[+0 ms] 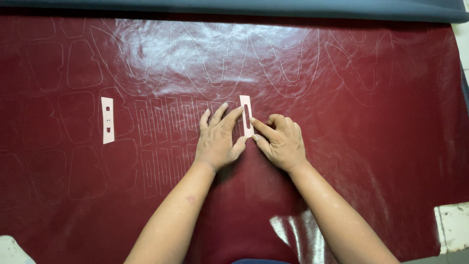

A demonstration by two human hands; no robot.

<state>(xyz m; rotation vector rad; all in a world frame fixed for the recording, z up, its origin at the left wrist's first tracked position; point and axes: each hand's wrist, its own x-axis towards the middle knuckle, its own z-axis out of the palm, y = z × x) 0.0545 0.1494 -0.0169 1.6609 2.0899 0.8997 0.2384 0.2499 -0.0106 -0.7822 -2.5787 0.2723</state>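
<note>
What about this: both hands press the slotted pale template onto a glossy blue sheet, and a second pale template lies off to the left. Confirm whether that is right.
Not quite: the sheet is glossy dark red, not blue, as the head view shows. The rest holds: the left hand and right hand both press the slotted pale template onto it, and a second pale template lies off to the left.

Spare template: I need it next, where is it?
Head view: the spare template lies on the red sheet, left of the left hand, untouched.
</note>
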